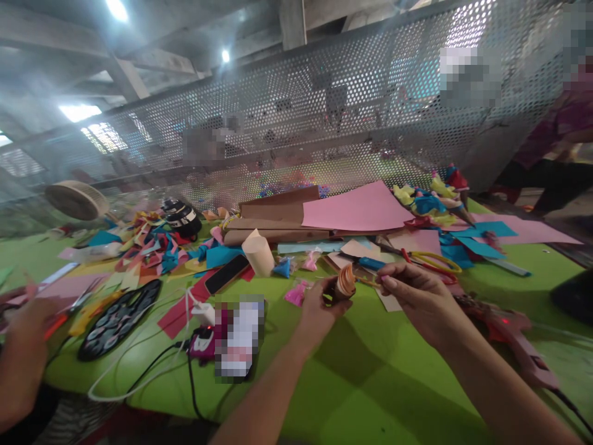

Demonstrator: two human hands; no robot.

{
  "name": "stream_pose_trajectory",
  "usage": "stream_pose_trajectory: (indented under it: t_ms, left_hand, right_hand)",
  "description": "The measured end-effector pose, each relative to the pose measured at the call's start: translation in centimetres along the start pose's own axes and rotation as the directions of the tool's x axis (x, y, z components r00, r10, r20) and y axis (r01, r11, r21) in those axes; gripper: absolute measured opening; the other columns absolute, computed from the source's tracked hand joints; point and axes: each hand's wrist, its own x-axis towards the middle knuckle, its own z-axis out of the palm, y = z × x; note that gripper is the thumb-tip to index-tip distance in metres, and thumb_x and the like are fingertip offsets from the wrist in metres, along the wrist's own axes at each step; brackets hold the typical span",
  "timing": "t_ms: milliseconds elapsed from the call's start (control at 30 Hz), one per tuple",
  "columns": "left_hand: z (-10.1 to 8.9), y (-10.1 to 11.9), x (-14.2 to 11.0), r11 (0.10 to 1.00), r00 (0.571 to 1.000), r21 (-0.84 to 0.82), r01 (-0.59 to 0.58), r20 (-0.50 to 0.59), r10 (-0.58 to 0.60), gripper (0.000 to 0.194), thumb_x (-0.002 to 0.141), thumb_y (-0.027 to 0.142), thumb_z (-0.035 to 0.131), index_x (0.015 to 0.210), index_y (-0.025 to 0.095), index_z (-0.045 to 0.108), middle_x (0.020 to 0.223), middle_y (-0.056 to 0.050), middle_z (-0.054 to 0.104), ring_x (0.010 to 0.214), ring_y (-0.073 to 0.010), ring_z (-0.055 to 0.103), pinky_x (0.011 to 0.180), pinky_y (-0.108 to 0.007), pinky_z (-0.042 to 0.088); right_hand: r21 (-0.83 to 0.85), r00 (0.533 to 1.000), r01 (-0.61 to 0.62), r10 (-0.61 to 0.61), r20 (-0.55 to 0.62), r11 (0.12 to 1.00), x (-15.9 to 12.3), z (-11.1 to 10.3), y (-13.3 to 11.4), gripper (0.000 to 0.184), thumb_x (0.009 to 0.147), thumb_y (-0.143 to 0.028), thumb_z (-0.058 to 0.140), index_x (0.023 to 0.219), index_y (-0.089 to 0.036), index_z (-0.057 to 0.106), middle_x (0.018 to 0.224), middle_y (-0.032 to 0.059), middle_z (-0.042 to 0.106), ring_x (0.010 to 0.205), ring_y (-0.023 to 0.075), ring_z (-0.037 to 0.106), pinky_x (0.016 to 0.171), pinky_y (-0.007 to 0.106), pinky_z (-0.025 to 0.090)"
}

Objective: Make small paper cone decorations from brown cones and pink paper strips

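Observation:
My left hand (pixel 317 312) is closed round a small ice-cream-shaped craft piece with an orange-brown swirl (pixel 346 281), held upright above the green table. To its right, my right hand (pixel 419 300) is closed in a pinch. A tiny pink piece (pixel 385 280) shows at its fingertips, too small to name. Just left of my left hand lies a small packet of bright pink bits (pixel 296 292). A pink glue gun (pixel 514 330) with a red light rests right of my right hand. Beyond my right hand lie yellow-and-red-handled scissors (pixel 435 262).
Pink paper (pixel 356 207) and brown card cover the back, before a perforated metal screen (pixel 278 136). A cream paper roll (pixel 258 253), phones (pixel 241 337), cables and a black palette-like tray (pixel 121 318) lie leftward. Another person's hand (pixel 23 352) works at far left.

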Motion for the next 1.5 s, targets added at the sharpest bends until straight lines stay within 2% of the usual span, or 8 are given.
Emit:
stream_pose_trajectory:
  t_ms: [100,300,467,667,967,1200,1500]
  left_hand:
    - [0.1,-0.1,0.1,1.0,1.0,0.01,0.002,-0.023,-0.002,0.048,0.064,0.015,0.083,0.11,0.02,0.07,0.102,-0.006,0.072,0.087,-0.0188,0.063,0.073,-0.03,0.051]
    - [0.3,0.4,-0.2,0.999,1.0,0.032,-0.007,-0.022,0.008,0.051,0.061,0.01,0.083,0.109,0.021,0.069,0.1,-0.004,0.073,0.085,-0.0184,0.063,0.073,-0.029,0.05]
    - [0.5,0.8,-0.7,0.998,1.0,0.047,-0.029,0.011,0.028,0.05,0.063,0.011,0.082,0.111,0.023,0.069,0.102,-0.003,0.072,0.085,-0.0182,0.062,0.07,-0.028,0.048]
    - [0.7,0.9,-0.8,0.998,0.998,0.063,-0.032,0.061,0.028,0.054,0.064,0.01,0.083,0.115,0.024,0.072,0.113,-0.005,0.072,0.096,-0.0222,0.064,0.079,-0.033,0.05]
    - [0.9,0.7,-1.0,0.99,0.997,0.139,-0.035,0.067,0.026,0.054,0.063,0.011,0.084,0.115,0.023,0.072,0.11,-0.006,0.073,0.1,-0.026,0.064,0.092,-0.042,0.051]
    - [1.1,0.6,-1.2,0.993,0.996,0.109,-0.032,0.088,0.022,0.055,0.064,0.013,0.085,0.117,0.022,0.072,0.117,-0.008,0.072,0.103,-0.026,0.064,0.092,-0.04,0.051]
    - [1.1,1.4,-1.3,0.985,0.992,0.166,-0.036,0.122,0.016,0.057,0.064,0.016,0.085,0.119,0.023,0.072,0.115,-0.007,0.071,0.1,-0.0265,0.064,0.09,-0.041,0.051]
  right_hand:
    - [-0.027,1.0,0.027,-0.027,-0.008,0.999,0.0,0.0,0.1,0.036,0.056,-0.052,0.094,0.072,-0.026,0.076,0.07,0.0011,0.067,0.063,0.0177,0.056,0.059,0.033,0.047]
    - [-0.073,0.997,0.071,-0.073,-0.027,0.995,0.1,-0.2,0.7,0.033,0.06,-0.052,0.092,0.081,-0.03,0.08,0.081,0.0029,0.074,0.069,0.021,0.061,0.064,0.037,0.049]
    - [-0.073,0.996,0.073,-0.077,-0.053,0.995,0.0,0.0,0.5,0.032,0.059,-0.049,0.093,0.081,-0.029,0.081,0.078,0.0029,0.075,0.064,0.0173,0.059,0.059,0.032,0.048]
    - [-0.083,0.995,0.084,-0.088,-0.052,0.993,-0.1,-0.1,0.7,0.029,0.061,-0.047,0.093,0.079,-0.028,0.081,0.076,0.0023,0.074,0.067,0.0166,0.059,0.059,0.029,0.046]
    - [-0.076,0.995,0.09,-0.092,-0.024,0.993,0.2,-0.1,0.9,0.029,0.061,-0.05,0.093,0.076,-0.029,0.081,0.079,0.0027,0.075,0.078,0.0204,0.065,0.071,0.031,0.051]
    - [-0.081,0.994,0.096,-0.1,-0.052,0.992,0.5,-0.3,1.6,0.032,0.057,-0.051,0.094,0.075,-0.029,0.081,0.083,0.003,0.075,0.081,0.0216,0.066,0.071,0.032,0.051]
    - [-0.086,0.995,0.081,-0.085,-0.046,0.993,0.4,-0.6,1.9,0.031,0.058,-0.05,0.094,0.078,-0.03,0.081,0.082,0.002,0.075,0.078,0.0202,0.064,0.068,0.032,0.049]
